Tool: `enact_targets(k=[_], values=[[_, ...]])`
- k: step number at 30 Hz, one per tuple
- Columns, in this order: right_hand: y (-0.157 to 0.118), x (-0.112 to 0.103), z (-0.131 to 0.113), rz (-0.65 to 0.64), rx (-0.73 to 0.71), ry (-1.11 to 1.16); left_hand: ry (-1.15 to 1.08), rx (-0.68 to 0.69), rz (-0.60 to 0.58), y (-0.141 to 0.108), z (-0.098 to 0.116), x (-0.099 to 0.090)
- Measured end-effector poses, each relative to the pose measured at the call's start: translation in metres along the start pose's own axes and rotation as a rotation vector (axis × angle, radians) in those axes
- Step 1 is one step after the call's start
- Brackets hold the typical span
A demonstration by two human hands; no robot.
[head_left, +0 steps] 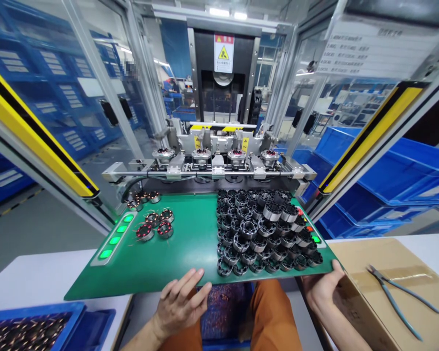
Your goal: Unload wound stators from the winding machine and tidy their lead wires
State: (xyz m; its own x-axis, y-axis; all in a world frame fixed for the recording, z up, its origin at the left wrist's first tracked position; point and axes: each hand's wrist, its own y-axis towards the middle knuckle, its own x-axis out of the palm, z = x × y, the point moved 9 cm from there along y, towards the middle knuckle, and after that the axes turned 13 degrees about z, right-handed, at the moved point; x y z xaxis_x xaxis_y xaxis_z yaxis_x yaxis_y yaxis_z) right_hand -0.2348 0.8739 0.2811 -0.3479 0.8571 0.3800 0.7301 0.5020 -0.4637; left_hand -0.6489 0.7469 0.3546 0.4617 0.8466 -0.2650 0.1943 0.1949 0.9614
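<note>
So the person is sat right up against the green work plate (183,248) at the front of the machine, orange trousers tucked under its front edge. Left hand (181,304) lies flat and loose on the near edge of the plate, fingers spread, holding nothing. Right hand (320,287) is curled around the plate's near right corner, thumb over the top, and I can't tell if it's gripping or just resting there. The big pile of dark metal rings (265,231) takes up the right half of the plate, heaped close to the right hand, probably so they're an easy grab. Over on the left there's a small cluster of copper-wound stators (154,223), kept well apart from the ring pile, which looks like sorting to me. Behind the plate a row of four fixtures (217,157) each has a part sitting on top, all lined up under the press. A strip of green lit buttons (117,234) runs along the plate's left edge. Off to the right, pliers (400,292) lie on a cardboard box (380,273), and a blue bin (32,329) of copper parts sits at bottom left on the white desk (29,278).
</note>
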Motion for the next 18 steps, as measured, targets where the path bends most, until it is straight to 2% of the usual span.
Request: enact_targets(k=[18], values=[[0.0078,-0.0026,0.0024,-0.038,-0.048,-0.013,0.003,-0.011,-0.003,-0.0061,-0.0010,-0.0002]])
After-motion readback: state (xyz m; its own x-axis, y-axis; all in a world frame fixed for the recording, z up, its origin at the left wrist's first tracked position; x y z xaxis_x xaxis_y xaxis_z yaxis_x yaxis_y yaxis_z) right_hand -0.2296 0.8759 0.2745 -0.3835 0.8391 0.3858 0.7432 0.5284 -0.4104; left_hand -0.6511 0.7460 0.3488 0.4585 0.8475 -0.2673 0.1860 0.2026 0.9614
